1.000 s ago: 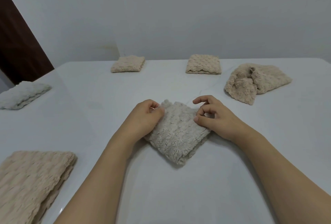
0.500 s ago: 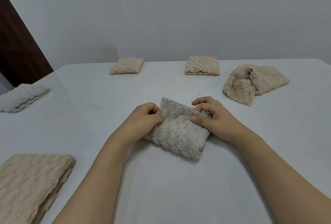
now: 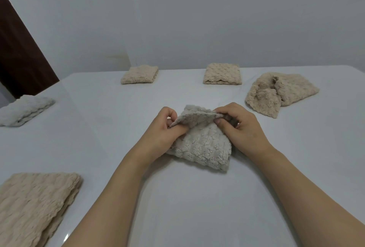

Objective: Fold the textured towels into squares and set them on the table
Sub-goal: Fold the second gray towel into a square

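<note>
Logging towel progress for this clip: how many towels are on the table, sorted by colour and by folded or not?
Beige, folded: 3 (far left, far middle, near left)
Beige, crumpled: 1
Pale grey, folded: 1, at the left edge
Pale grey, being folded: 1, pinched by left hand and right hand
Total: 6 towels

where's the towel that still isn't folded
In the head view the crumpled towel lies on the table at far right, right of the folded square and beyond the right hand.
</note>
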Motion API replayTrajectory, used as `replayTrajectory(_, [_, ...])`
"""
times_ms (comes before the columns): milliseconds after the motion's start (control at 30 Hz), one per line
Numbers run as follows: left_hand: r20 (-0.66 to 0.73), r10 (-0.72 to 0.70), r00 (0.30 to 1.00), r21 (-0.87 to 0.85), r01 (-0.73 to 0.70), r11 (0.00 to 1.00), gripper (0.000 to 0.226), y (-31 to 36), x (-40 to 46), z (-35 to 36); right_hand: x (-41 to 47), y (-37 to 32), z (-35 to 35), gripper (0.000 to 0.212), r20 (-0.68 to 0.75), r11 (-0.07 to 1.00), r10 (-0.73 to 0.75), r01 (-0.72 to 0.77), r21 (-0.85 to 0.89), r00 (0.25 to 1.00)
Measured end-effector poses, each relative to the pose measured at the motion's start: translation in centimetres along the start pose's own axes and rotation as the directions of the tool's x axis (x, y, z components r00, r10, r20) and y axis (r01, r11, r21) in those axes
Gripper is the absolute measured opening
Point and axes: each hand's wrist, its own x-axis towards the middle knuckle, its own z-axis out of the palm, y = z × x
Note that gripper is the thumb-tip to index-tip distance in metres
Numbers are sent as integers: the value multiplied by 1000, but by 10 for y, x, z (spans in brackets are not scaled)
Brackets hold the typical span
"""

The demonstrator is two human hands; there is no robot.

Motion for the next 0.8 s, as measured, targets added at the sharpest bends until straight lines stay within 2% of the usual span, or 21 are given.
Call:
replayTrajectory(67, [-17,-44,999,-19,44,999,26,2,-1,1,0,1,0,22,-15,1000,30,-30,-3,999])
replayTrajectory(133, [-88,-102,991,23,104,994,22,3,0,3,0,1,0,21,-19,1000,27,-27,-9,999])
replayTrajectory(200, [-155,-147,977,74,160,984,27,1,5,2,0,1,0,20,-35,999,30,-31,-38,999])
replayTrajectory(267, [-124,-169,978,107,182,977,30,-3,7,1,1,4,1,18,-61,985,73,-82,-150,995])
replayTrajectory(300, [-107,-166,980,141,181,973,27,-6,8,2,2,6,1,18,-61,957,131,-142,-255,990])
replayTrajectory(367, [-125,-152,980,225,178,958,25,-8,10,4,3,7,1,30,-49,823,312,-296,-485,949])
replayTrajectory(433, [-175,-108,979,346,164,924,23,-9,11,10,5,6,2,46,-70,701,436,-387,-598,897])
replayTrajectory(500, [-200,-48,979,476,140,868,19,-7,9,16,5,4,2,50,-85,680,463,-416,-604,882])
replayTrajectory(600, [-211,27,977,574,101,813,18,-8,10,20,5,3,2,42,-52,710,457,-399,-580,888])
replayTrajectory(733, [-244,-26,969,588,169,791,18,-8,11,22,5,1,1,29,8,728,459,-371,-577,888])
replayTrajectory(800, [-278,-107,955,511,242,825,23,-7,14,19,5,-1,0,28,29,713,459,-350,-608,888])
